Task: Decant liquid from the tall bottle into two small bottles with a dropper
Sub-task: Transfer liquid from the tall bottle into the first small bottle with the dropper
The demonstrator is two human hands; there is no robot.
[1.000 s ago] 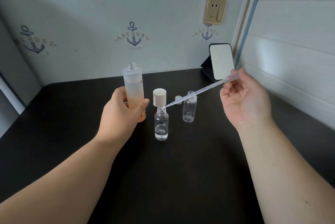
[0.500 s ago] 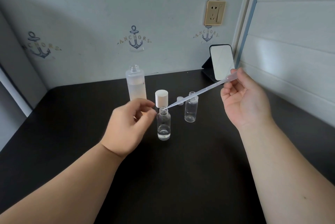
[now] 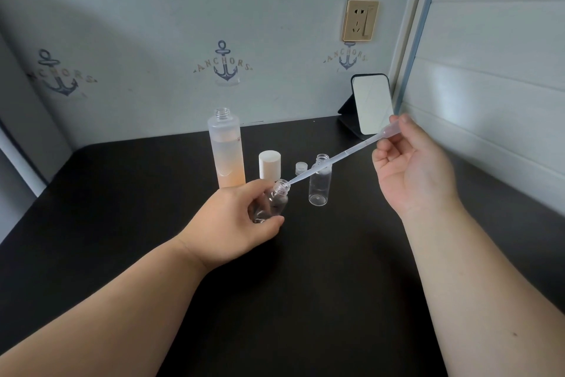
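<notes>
On the dark worktop (image 3: 122, 224) the tall bottle (image 3: 227, 152) is seen standing uncapped, partly filled, with its white cap (image 3: 270, 164) just beside it. The near small bottle (image 3: 273, 201) is gripped tilted by the left hand (image 3: 235, 225), fingers curled round its body. Its clear wall is judged light, rigid and slippery, best held at mid-body. The dropper (image 3: 336, 158) tip is placed at its mouth. The second small bottle (image 3: 319, 180) stands upright behind the stem. The soft bulb is pinched by the right hand (image 3: 411, 172).
</notes>
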